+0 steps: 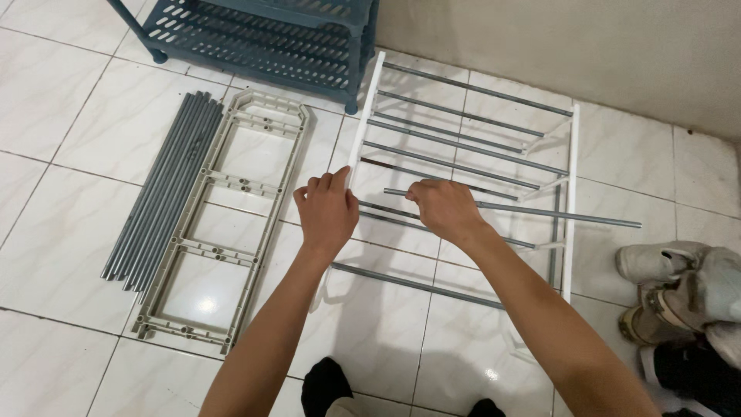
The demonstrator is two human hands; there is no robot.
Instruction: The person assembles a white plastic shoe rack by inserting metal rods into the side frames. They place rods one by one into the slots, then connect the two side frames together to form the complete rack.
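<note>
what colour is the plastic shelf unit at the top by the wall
Dark blue shelf unit, slatted, seen in the head view.

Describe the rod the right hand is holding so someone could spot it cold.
Start at the white rack lying on the tiled floor. The rod is the grey metal one the right hand grips at its left end. Unlike its neighbours, it lies skewed and pokes out past the right side rail.

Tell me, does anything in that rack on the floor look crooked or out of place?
Yes. One grey metal rod, gripped by the right hand, juts out past the white plastic side rail at a slant, while the other rods run between both rails.
</note>
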